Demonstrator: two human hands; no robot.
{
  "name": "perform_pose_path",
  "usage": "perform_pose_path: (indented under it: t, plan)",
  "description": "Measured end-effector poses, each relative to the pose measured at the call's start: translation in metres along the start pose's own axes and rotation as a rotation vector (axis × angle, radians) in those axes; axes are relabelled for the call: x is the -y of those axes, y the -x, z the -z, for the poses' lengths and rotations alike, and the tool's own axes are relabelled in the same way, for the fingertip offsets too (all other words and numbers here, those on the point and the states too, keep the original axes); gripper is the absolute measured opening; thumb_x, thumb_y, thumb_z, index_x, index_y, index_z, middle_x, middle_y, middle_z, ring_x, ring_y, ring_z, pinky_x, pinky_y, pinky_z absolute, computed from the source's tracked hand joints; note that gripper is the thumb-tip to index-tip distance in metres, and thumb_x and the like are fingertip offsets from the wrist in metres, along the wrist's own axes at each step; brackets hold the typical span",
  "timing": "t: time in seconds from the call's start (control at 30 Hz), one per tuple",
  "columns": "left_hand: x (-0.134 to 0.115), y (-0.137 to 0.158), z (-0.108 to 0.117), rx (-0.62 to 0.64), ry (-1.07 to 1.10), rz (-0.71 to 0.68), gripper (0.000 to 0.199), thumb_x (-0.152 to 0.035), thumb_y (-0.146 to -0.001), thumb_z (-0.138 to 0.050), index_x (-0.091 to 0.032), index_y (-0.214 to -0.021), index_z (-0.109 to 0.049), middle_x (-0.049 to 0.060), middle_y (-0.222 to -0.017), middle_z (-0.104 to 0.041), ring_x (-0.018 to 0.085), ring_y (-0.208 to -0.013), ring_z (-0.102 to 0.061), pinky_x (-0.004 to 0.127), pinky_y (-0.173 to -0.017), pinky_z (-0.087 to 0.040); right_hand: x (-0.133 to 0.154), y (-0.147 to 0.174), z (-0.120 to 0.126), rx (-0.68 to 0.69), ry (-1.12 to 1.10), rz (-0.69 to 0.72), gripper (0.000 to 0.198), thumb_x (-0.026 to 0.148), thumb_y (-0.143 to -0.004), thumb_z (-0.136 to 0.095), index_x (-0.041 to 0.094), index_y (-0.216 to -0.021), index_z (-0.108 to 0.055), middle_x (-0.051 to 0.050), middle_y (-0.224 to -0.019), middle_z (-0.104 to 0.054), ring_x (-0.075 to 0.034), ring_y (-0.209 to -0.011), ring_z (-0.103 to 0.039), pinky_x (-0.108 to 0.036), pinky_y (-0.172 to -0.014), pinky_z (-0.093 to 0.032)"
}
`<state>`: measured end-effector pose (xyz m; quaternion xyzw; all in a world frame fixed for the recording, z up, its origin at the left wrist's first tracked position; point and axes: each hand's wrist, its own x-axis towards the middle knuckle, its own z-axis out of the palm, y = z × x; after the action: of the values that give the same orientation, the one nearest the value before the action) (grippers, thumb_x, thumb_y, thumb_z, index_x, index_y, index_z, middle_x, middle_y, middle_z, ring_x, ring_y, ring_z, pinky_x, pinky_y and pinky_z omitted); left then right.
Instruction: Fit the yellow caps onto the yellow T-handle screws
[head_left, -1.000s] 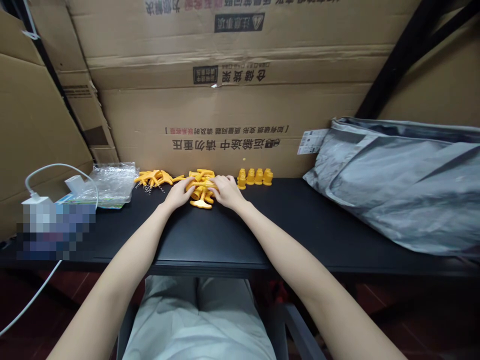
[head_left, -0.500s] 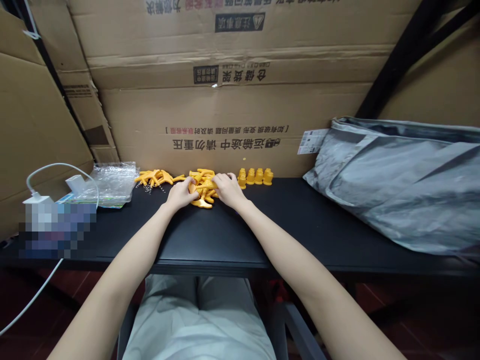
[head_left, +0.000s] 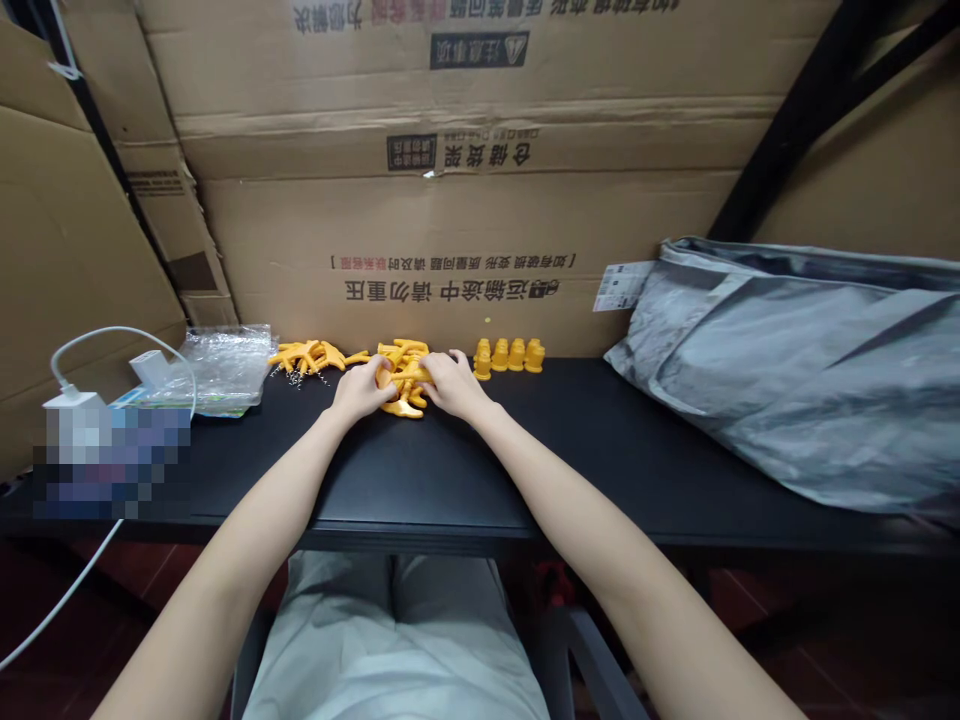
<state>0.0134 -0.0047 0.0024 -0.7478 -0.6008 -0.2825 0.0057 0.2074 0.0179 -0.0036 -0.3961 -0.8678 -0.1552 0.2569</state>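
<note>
My left hand (head_left: 361,390) is closed, its thumb and fingers pinching one end of a yellow plastic piece (head_left: 406,377). From the other side, the fingers of my right hand (head_left: 453,384) close on the same piece. It lies level between the hands, over a pile of yellow branched pieces (head_left: 409,408). Its exact shape is partly covered by the fingers. Just right of my right hand, several small yellow stepped pieces (head_left: 517,354) stand upright in a group. Left of my left hand lies another heap of yellow branched pieces (head_left: 315,354), with small spiral bits before it.
A clear plastic bag (head_left: 229,365) lies at the left, near a white charger (head_left: 73,398) with a cable. The grey fabric bag (head_left: 795,370) fills the right side. Cardboard (head_left: 450,220) walls the back of the black table (head_left: 420,490).
My right hand has shifted slightly left and its index finger is lifted away, leaving the small stepped pieces more exposed. My left hand stays almost in place.
</note>
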Motion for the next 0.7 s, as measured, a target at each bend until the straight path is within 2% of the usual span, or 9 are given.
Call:
perform_pose_path:
  t: [0.3, 0.53, 0.7]
  plan:
    - [0.0021, -0.001, -0.0024, 0.0, 0.006, 0.002, 0.036, -0.034, -0.072, -0.059, -0.024, -0.106, -0.058, 0.001, -0.08, -0.067, 0.019, -0.075, -0.062, 0.025, -0.064, -0.039, -0.0006, 0.0027, -0.002, 0.077, -0.042, -0.018, 0.023, 0.025, -0.091, -0.049, 0.016, -0.111, -0.056, -0.014, -0.112, -0.065, -0.027, -0.106, -0.056, -0.045, -0.097, -0.029]
    - [0.0019, -0.0005, -0.0045, -0.007, 0.006, -0.014, 0.036, -0.035, -0.072, -0.06, -0.024, -0.106, -0.058, 0.001, -0.079, -0.067, 0.019, -0.074, -0.063, 0.025, -0.062, -0.039, -0.0006, 0.0007, -0.0004, 0.06, -0.017, -0.051, 0.021, 0.02, -0.085, -0.056, 0.015, -0.106, -0.056, -0.015, -0.109, -0.065, -0.027, -0.105, -0.056, -0.044, -0.097, -0.03]
    - [0.0014, -0.0004, -0.0044, -0.013, -0.028, 0.022, 0.035, -0.036, -0.073, -0.059, -0.025, -0.106, -0.058, 0.002, -0.083, -0.068, 0.021, -0.077, -0.064, 0.026, -0.065, -0.041, -0.0027, 0.0014, -0.0041, 0.108, -0.073, -0.049, 0.027, 0.023, -0.089, -0.052, 0.015, -0.115, -0.054, -0.014, -0.116, -0.063, -0.026, -0.107, -0.055, -0.041, -0.092, -0.034]
